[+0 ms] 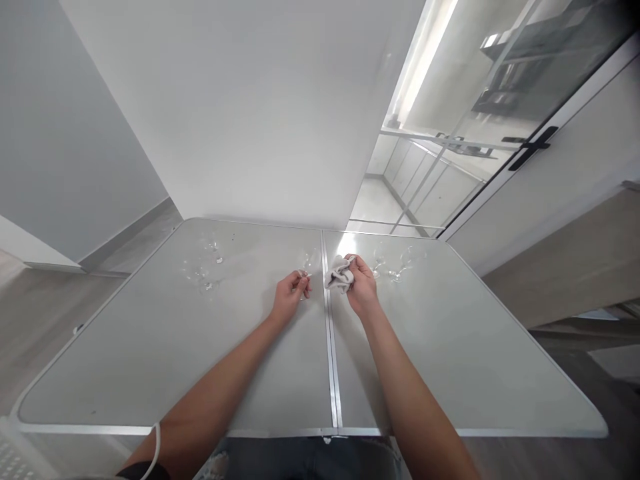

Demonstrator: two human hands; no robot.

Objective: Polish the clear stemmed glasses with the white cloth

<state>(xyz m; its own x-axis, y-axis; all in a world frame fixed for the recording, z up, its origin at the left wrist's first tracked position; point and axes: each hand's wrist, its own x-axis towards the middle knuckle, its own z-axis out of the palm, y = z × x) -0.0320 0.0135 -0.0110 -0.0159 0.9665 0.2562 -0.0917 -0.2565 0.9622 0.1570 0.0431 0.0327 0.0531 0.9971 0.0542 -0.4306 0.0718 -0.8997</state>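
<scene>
In the head view, the left hand (294,288) pinches a clear stemmed glass (311,259) toward the far edge of the table (165,360), just left of its centre seam (330,340). The glass's long axis seems to run roughly near edge to far, bowl outward. The right hand (362,285) grips a bunched cloth (340,275) just right of the glass, apart from it. Glassware (212,248) sits toward the far-left corner.
</scene>
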